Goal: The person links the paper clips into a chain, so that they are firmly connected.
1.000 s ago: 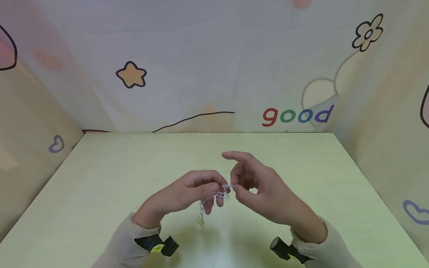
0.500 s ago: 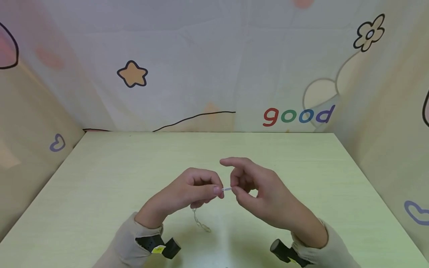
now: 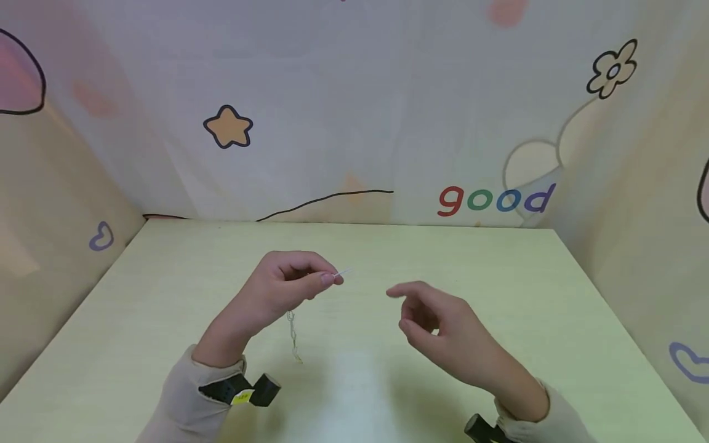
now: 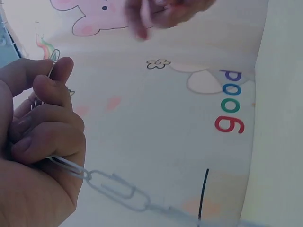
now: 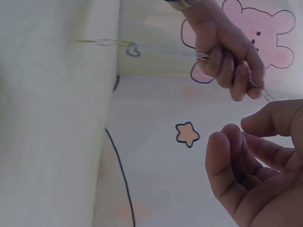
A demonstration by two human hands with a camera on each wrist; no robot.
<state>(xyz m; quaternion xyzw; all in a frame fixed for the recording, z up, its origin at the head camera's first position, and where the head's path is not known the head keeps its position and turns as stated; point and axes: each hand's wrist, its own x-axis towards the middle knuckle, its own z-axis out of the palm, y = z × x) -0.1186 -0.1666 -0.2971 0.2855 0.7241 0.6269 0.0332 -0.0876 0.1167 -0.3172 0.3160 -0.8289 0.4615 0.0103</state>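
Observation:
My left hand is raised over the table and pinches a paper clip between thumb and index finger, its end poking out past the fingertips. From under the curled fingers of that hand hangs a chain of linked paper clips, swinging free. In the left wrist view the silver links of the chain show large and sharp near the palm. A yellow clip ends the chain in the right wrist view. My right hand hovers apart to the right, fingers loosely bent, index finger extended, holding nothing.
A pale green-yellow table spreads beneath both hands. Behind it hangs a cloth backdrop with a star, a flower and the word "good", and cloth walls flank both sides. Each wrist wears a black strapped camera.
My right hand has let go of the clip end and drawn away to the right and down. The left hand has moved left and up with the chain dangling from it.

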